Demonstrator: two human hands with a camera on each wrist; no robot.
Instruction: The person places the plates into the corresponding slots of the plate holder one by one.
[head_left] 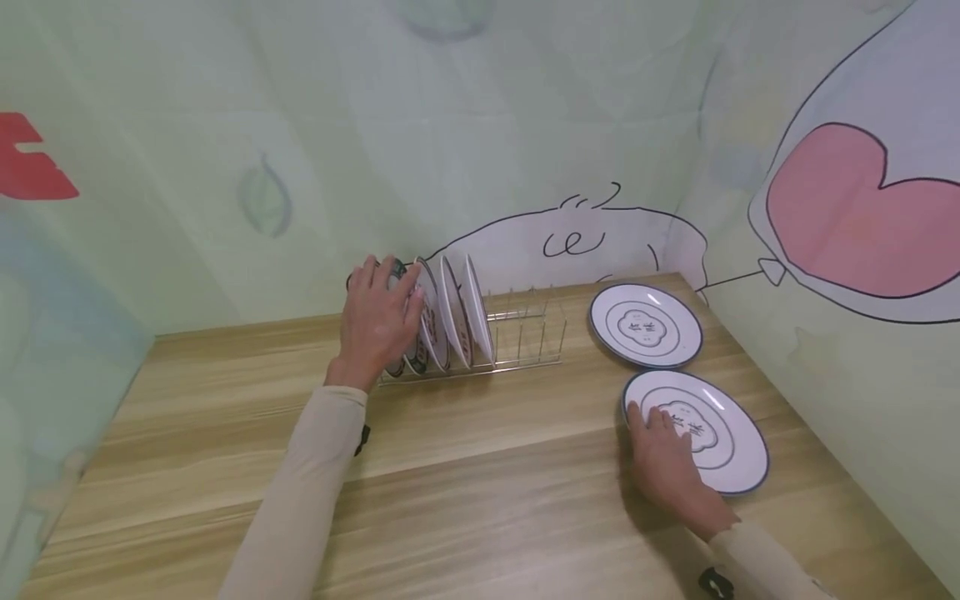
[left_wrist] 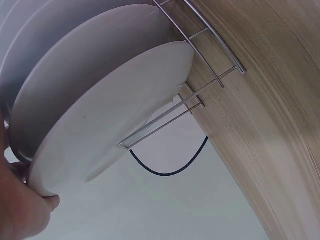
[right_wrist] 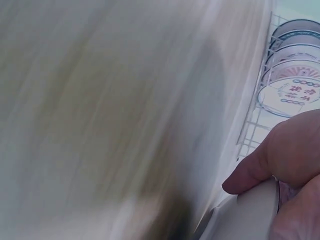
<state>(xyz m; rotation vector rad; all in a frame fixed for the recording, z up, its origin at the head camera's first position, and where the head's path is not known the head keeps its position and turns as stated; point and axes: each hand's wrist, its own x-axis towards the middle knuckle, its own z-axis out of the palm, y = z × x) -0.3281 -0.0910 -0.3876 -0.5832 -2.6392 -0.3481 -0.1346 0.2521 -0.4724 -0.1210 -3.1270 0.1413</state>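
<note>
Five plates (head_left: pixel 456 312) stand on edge, side by side, in the left and middle part of a wire rack (head_left: pixel 525 364), with the rack's bare dividers to their right. Your left hand (head_left: pixel 378 321) reaches over the left end of that row, its fingers curled over the upper rims and gripping there; you cannot tell how many plates it holds. Your right hand (head_left: pixel 663 450) grips the near plate (head_left: pixel 716 433) by its left rim, thumb on one side and fingers on the other. That plate lies at the right of the table (head_left: pixel 480 475), white with a blue rim and a patterned centre; whether it is fully raised cannot be told. Just beyond it, near the table's back corner, sits the far plate (head_left: pixel 646 326), similarly marked and face up.
</note>
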